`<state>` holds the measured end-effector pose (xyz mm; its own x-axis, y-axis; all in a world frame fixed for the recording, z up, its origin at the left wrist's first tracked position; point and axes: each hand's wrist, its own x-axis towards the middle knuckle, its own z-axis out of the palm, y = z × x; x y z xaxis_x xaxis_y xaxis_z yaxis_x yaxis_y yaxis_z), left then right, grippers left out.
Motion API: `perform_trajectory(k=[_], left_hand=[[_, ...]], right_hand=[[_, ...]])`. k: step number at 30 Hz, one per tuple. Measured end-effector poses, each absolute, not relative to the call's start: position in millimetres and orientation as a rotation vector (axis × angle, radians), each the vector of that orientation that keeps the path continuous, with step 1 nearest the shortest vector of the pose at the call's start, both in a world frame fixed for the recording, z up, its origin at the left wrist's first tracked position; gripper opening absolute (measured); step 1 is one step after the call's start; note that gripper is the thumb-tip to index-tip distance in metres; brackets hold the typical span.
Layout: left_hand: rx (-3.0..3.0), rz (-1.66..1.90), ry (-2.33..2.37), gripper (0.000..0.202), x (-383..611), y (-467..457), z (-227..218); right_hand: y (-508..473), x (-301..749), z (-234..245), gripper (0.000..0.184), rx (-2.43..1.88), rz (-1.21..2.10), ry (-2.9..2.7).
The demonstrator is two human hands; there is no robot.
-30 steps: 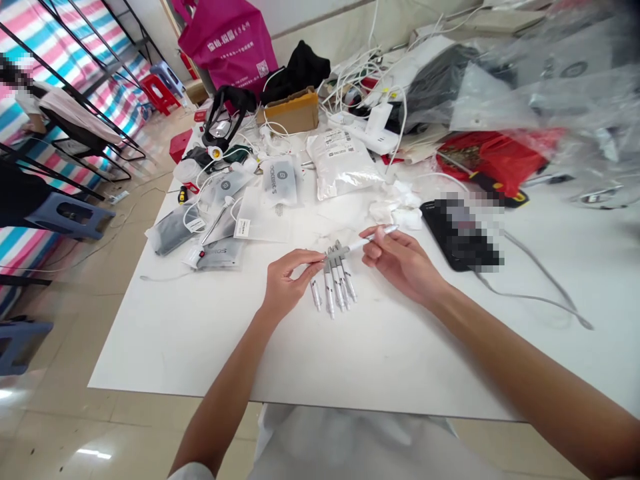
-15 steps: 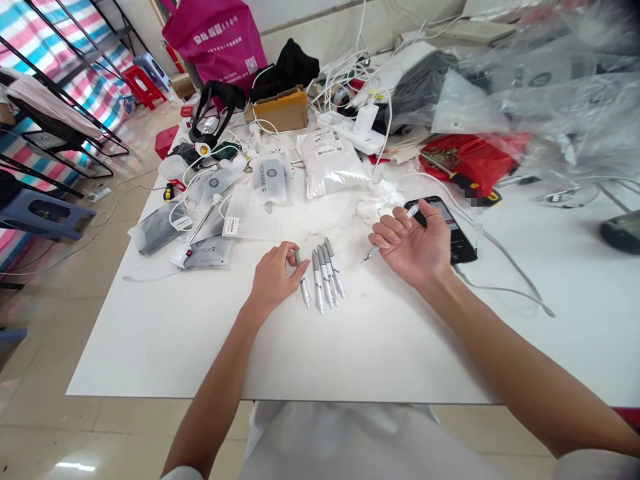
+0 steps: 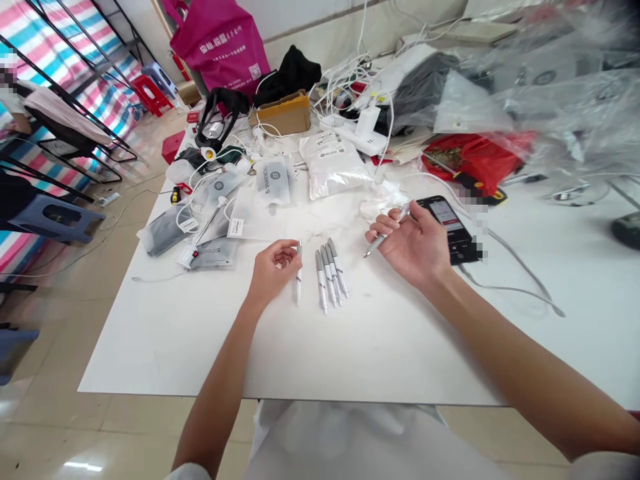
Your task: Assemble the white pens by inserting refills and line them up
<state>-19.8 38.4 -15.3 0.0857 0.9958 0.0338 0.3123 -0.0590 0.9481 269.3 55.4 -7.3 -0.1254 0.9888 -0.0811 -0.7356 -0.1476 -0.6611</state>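
My left hand [image 3: 273,270] rests on the white table [image 3: 165,347], its fingertips pinching the upper end of a white-and-grey pen [image 3: 299,273]. That pen lies just left of a tight group of several similar pens [image 3: 329,280], apart from them. My right hand [image 3: 413,247] is palm up and to the right of the group, with a slim silver-tipped pen [image 3: 383,233] held across its fingers. The pen's tip points down and left, and part of its length is hidden by my fingers.
A black smartphone [image 3: 443,223] lies just beyond my right hand, beside crumpled white tissue [image 3: 383,203]. Farther back are printed pouches [image 3: 273,183], a sealed white bag [image 3: 333,165], tangled white cables, and a cardboard box [image 3: 285,115]. The table's front edge runs below my forearms.
The pen at my left hand has swung from tilted to nearly straight, moving slightly away from the group. The pen in my right hand has shifted within my fingers.
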Motion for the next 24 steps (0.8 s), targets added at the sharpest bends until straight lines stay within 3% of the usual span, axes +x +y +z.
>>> perform_trajectory(k=[6,16,20,24], left_hand=[[1.051,1.226,1.02,0.019,-16.7,41.0,-5.7],[0.678,1.247,0.883,0.016,-12.1,41.3,-4.9],[0.568,1.294,0.869,0.012,-13.8,42.9,-8.1],[0.587,1.304,0.864,0.013,-15.2,42.8,-8.5]], right_hand=[[56.7,266.7,-10.7,0.04,-0.613,1.671,-0.487],[62.2,266.4,-23.4,0.045,-0.884,1.429,-0.867],[57.4,260.7,-29.8,0.034,-0.934,1.147,-1.037],[45.9,255.3,-34.5,0.018,-1.009,0.66,-1.539]])
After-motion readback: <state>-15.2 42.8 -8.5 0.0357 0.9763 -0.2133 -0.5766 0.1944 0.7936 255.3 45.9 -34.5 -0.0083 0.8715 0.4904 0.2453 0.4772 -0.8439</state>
